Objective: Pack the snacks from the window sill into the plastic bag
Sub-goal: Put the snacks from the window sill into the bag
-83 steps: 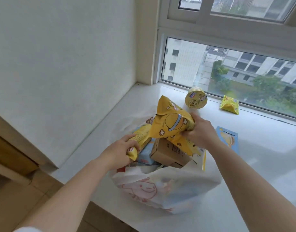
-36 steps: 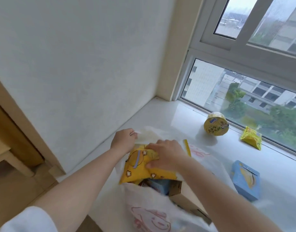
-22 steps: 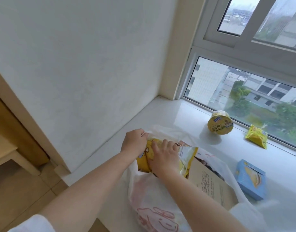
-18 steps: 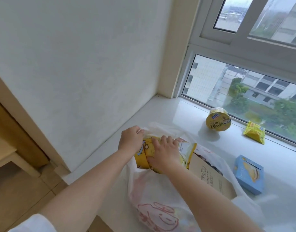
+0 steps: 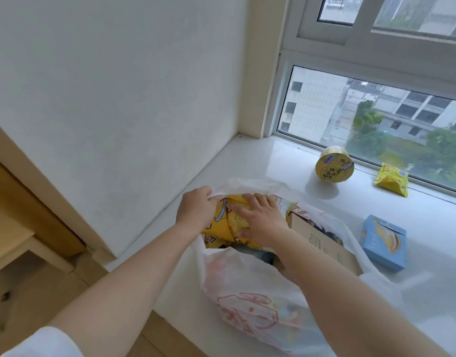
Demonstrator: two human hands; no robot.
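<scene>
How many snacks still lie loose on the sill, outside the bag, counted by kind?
Cup: 1
Yellow packet: 1
Blue box: 1
Total: 3

Soft daylight from the window (image 5: 376, 119); slight blur, wide-angle bending at edges.
</scene>
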